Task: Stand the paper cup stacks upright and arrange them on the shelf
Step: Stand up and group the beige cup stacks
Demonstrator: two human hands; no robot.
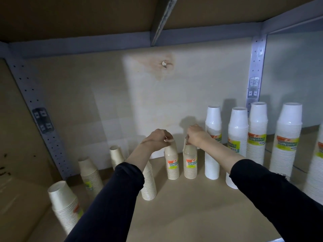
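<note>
In the head view, the left hand (157, 139) and the right hand (196, 137) each curl their fingers down over the top cup of a beige stack, pinching it, probably because a grip at the crown steadies a tall stack while it is lined up. The left beige stack (172, 163) and the right beige stack (190, 165) stand upright directly under those fingers, just beside each other on the shelf (183, 206). Other beige stacks (90, 173) stand left of the left fingers, and white stacks (212, 142) right of the right fingers.
</note>
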